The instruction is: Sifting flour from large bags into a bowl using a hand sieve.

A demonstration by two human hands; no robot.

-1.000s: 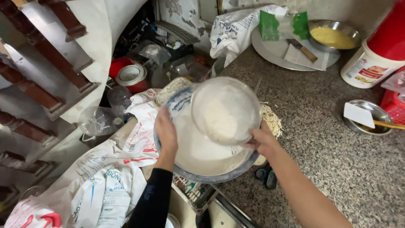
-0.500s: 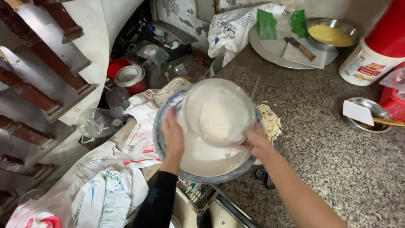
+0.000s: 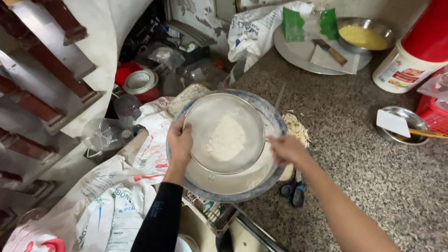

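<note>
Sifting stage, seen from above. A round fine-mesh metal sieve [image 3: 226,133] carrying a small heap of white flour [image 3: 226,138] is held level over a wide blue-rimmed mixing bowl [image 3: 275,119], which already has a pale layer of sifted flour across its bottom. The bowl sits at the near edge of the speckled granite tabletop [image 3: 368,172], overhanging it slightly. The left hand [image 3: 179,144], in a black sleeve, has its fingers closed on the sieve's left rim; the right hand [image 3: 287,149] is blurred at the right rim, so whether its fingers clamp the sieve or only rest against it cannot be told. To do this step well, in this observer's judgement, the sieve should stay centred inside the bowl's rim and low, with short side-to-side shakes, so that flour falls into the bowl rather than onto the tabletop; the overhanging bowl also calls for gentle motion. Just beside the bowl lie a pile of pale shredded material [image 3: 297,128] and blue-handled scissors [image 3: 293,190]. Further back stand a round metal tray [image 3: 298,51], a steel dish of yellow powder [image 3: 364,35] and a white jar with a red lid [image 3: 413,56]. White printed sacks [image 3: 107,205] lie at lower left.
</note>
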